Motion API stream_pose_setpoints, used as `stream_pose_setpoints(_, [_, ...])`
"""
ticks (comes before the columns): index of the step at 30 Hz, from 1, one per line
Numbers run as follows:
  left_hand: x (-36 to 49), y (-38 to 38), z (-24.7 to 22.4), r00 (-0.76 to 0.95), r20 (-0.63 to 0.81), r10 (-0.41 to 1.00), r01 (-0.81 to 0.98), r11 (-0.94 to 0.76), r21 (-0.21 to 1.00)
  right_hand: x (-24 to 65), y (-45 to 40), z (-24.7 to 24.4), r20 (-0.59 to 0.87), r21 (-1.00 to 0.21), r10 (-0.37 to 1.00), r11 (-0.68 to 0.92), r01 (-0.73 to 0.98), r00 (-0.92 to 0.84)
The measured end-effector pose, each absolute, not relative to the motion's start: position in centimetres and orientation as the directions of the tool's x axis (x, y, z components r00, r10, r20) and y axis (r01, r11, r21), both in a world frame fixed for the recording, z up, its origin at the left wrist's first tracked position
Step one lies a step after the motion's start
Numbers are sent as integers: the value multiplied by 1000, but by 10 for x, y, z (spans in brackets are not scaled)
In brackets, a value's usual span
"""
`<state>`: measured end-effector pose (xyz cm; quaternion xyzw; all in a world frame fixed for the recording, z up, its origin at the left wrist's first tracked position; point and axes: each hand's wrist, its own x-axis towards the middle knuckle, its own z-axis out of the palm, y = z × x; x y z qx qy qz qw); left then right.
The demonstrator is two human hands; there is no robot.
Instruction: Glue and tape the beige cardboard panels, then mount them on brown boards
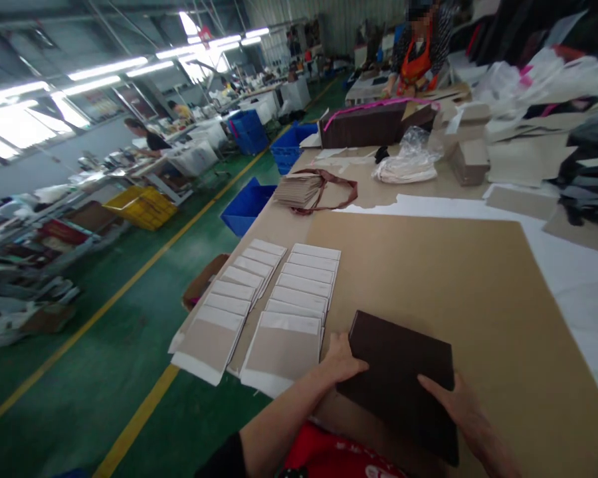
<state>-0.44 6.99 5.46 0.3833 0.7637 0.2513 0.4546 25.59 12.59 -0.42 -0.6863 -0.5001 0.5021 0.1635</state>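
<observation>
A dark brown rectangular stack of flat panels (403, 378) sits at the table's near edge, in front of my body. My left hand (341, 358) grips its left side, thumb on top. On the opposite side my right hand (448, 398) holds the right edge, its thumb also resting on the upper face. The fingers beneath are partly hidden, and I cannot tell whether the stack is one piece or several. Just left of my left hand lies a row of overlapping white-edged panels (284, 338), with a second such row (214, 332) beside it.
A large tan board (428, 265) covers the table over white paper (568, 285). Farther back are strapped beige pieces (299, 189), a plastic-wrapped bundle (408, 166) and a brown box (363, 126). Blue bins (249, 206) stand left of the table. A person in an orange apron (416, 63) works beyond.
</observation>
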Motion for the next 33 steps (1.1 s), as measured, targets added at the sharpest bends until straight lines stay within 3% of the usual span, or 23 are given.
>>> stream_pose_setpoints(4, [1,54,62,-348,-399,849,538,529,657,262,122,-16,-417,-606,909,-266,750,-14])
stream_pose_setpoints(7, [-13,24,68,-329,-228,916,624,393,676,261,118,-3,-232,-473,972,-88,877,-27])
stream_pose_setpoints(8, [-23,11,68,-361,-155,920,644,366,672,257,116,5,-157,-477,987,-42,878,-38])
stream_pose_setpoints(10, [-51,-16,64,-458,-11,889,689,363,627,241,112,25,-76,-601,992,35,798,-100])
stream_pose_setpoints(13, [-105,-54,51,-595,69,801,712,486,507,193,96,54,-187,-838,931,16,546,-314])
stream_pose_setpoints(17, [-170,-87,27,-692,47,720,684,635,359,108,58,67,-337,-917,757,-130,377,-560])
stream_pose_setpoints(24, [-203,-112,-3,-580,-42,813,736,546,401,28,13,35,-379,-772,816,-18,636,-436])
stream_pose_setpoints(28, [-208,-117,-8,-551,-57,832,729,514,453,14,3,33,-443,-711,809,-55,701,-386])
stream_pose_setpoints(33, [-214,-120,-8,-520,-79,850,716,484,503,4,-7,48,-419,-653,873,-99,751,-249])
